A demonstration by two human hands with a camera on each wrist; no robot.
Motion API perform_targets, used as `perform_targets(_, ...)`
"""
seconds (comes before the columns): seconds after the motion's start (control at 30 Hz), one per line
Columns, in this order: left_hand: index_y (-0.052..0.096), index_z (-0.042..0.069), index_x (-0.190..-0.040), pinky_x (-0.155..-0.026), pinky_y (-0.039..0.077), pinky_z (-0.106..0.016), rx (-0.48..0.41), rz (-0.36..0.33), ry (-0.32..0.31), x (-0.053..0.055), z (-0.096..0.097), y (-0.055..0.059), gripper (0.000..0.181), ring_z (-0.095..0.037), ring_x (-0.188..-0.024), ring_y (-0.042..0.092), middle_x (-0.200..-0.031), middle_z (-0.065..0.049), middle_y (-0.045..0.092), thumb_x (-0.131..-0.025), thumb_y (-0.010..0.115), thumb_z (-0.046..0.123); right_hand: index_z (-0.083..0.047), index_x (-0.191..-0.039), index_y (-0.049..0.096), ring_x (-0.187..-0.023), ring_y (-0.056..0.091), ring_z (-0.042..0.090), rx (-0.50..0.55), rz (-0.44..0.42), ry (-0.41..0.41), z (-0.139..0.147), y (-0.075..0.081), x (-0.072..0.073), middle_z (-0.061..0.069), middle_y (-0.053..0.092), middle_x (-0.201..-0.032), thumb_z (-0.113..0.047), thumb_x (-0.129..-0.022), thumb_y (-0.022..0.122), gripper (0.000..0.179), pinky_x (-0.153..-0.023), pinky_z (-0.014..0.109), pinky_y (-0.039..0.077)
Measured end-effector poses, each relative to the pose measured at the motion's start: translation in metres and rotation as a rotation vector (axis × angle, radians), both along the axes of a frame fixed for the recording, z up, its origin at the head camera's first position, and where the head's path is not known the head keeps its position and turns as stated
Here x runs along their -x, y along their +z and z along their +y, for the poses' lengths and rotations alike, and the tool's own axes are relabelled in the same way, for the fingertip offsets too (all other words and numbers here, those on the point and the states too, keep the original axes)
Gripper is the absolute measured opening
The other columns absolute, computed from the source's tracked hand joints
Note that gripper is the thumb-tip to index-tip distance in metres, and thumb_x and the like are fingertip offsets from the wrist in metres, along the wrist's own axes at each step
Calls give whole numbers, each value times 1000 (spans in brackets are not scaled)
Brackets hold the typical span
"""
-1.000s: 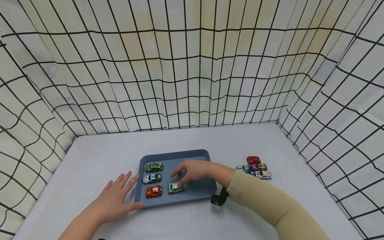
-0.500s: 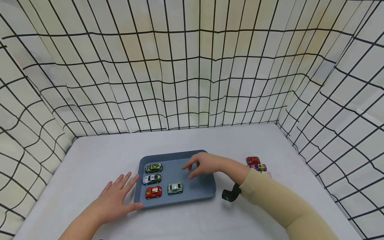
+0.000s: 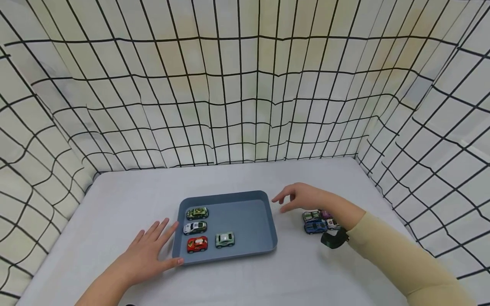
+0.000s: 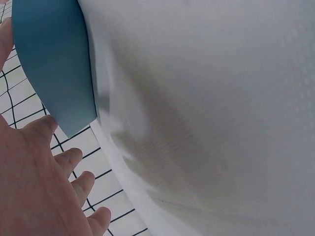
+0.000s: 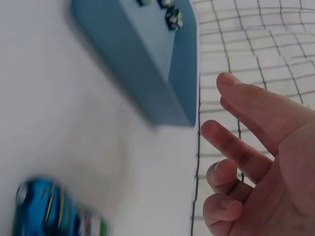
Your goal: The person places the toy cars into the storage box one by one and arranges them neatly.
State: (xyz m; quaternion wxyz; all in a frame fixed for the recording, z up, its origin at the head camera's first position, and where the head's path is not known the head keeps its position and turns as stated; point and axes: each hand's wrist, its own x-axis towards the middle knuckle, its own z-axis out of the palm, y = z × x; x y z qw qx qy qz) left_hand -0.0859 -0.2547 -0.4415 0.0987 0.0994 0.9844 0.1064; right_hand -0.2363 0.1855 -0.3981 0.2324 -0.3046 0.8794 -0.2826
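Observation:
A blue-grey tray lies on the white table. Along its left side stand a green patterned toy car, a white-and-black toy car and a red toy car. Right of the red one is a pale green toy car. My left hand rests with spread fingers at the tray's left edge, its thumb at the near-left corner. Past the tray's right edge, my right hand hovers with nothing held, thumb and fingers apart. It is near a blue toy car and other cars, partly hidden by the arm.
The pile at the right includes a green-and-white toy car and a white one. A black strap piece hangs below the right wrist. White cloth walls with black grid netting enclose the table's back and sides.
My right hand has let go of the pale green car in the tray, lifted away and moved right, past the tray's edge towards the pile. My left hand has stayed in place.

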Motion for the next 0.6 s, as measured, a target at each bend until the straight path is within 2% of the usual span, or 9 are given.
perform_targets(0.17, 32, 13, -156, -109, 15, -75, 1, -5, 1, 1, 1, 1, 113, -52, -143, 20, -158, -26, 25, -72, 56, 85, -19, -124, 71, -85, 57, 19, -38, -27, -38, 38, -4, 3, 7, 67, -113, -27, -90, 75, 36, -73, 34, 52)
perform_targets(0.33, 32, 13, -156, -109, 14, -75, -3, -11, 3, 1, 2, 1, 113, -52, -143, 19, -158, -27, 25, -72, 58, 84, -16, -124, 71, -84, 58, 19, -49, -36, -57, 68, -8, 5, 6, 67, -112, -25, -90, 74, 35, -70, 33, 51)
perform_targets(0.6, 36, 12, -154, -108, 14, -75, -32, 3, 11, 0, 2, -2, 108, -51, -143, 20, -158, -26, 27, -73, 63, 79, -14, -124, 71, -89, 58, 20, -68, -52, -80, 88, -5, 7, 4, 67, -109, -25, -91, 74, 35, -74, 33, 52)
